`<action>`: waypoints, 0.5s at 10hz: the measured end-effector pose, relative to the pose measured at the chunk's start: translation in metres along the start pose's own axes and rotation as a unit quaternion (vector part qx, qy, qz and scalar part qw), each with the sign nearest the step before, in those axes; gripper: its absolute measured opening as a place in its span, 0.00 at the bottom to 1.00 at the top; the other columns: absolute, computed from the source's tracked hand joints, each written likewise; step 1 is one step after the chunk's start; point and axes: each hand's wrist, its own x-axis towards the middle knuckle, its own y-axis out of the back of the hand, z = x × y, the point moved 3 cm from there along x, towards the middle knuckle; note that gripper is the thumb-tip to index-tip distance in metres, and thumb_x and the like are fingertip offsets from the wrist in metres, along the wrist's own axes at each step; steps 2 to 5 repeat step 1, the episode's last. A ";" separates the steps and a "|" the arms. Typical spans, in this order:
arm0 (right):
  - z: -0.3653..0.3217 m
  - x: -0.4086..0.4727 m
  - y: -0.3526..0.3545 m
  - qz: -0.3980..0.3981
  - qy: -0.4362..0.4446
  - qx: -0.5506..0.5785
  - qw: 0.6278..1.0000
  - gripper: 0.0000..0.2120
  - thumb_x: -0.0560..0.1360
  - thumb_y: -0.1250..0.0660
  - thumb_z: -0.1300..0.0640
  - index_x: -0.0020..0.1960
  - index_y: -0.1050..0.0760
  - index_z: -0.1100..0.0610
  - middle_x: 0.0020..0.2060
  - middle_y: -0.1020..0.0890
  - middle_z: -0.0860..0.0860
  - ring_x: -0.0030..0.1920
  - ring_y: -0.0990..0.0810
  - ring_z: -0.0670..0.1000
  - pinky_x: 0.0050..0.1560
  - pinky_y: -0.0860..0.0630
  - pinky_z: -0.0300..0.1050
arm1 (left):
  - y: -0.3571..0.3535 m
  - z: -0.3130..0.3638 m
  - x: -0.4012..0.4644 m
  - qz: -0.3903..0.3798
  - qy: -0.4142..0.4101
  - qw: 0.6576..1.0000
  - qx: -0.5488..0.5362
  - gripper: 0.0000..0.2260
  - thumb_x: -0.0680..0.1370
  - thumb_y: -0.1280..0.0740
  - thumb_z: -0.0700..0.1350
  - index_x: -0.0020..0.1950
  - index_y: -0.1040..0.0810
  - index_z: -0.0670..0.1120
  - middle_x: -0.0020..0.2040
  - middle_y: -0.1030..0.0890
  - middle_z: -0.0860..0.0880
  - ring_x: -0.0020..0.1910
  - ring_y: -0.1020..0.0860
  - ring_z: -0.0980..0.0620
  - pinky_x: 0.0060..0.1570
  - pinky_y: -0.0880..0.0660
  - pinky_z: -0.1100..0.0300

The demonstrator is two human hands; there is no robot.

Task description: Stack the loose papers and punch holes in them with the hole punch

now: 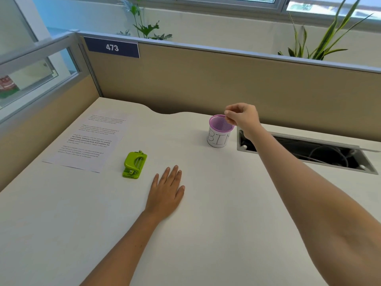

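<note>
Papers are lying as one squared pile at the far left of the desk, printed side up, edges lining up closely enough that separate sheets cannot be counted; whether holes are already cut along an edge is too fine to tell. Hole punch, green, is sitting just to the right of the pile's near corner, close beside it but apart from it, lever down, nobody touching it; that placement is keeping it within easy reach of the left hand.

Left hand is resting palm down on the bare desk near the punch, fingers spread flat and gripping nothing; it appears to be steadying the body while the other arm is stretching out.

Right hand is reaching well across to a purple mesh cup wrapped in a label reading "BIN"; thumb and forefinger are pinched together over the cup's rim, the remaining fingers curled; whether anything small is pinched between them cannot be made out. Judgement: the pinch over the opening is suggesting that paper scraps are being dropped in, with stacking apparently done.

A cable hatch is lying open beside the cup.
</note>
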 end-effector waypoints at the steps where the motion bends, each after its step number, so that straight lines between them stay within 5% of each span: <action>1: 0.007 -0.032 0.002 0.049 0.024 -0.026 0.998 0.05 0.74 0.32 0.58 0.44 0.21 0.59 0.31 0.21 0.52 0.28 0.25 0.49 0.32 0.24 0.39 | 0.007 0.003 -0.004 -0.020 -0.004 1.000 -0.023 0.34 0.73 0.64 0.58 0.76 0.45 0.48 0.78 0.47 0.51 0.77 0.48 0.51 0.73 0.51 0.51; 5: 0.007 -0.032 0.002 0.049 0.024 -0.026 0.998 0.05 0.74 0.32 0.58 0.44 0.21 0.59 0.31 0.21 0.52 0.28 0.25 0.49 0.32 0.24 0.39 | 0.007 0.003 -0.004 -0.020 -0.004 1.000 -0.023 0.34 0.73 0.64 0.58 0.76 0.45 0.48 0.78 0.47 0.51 0.77 0.48 0.51 0.73 0.51 0.51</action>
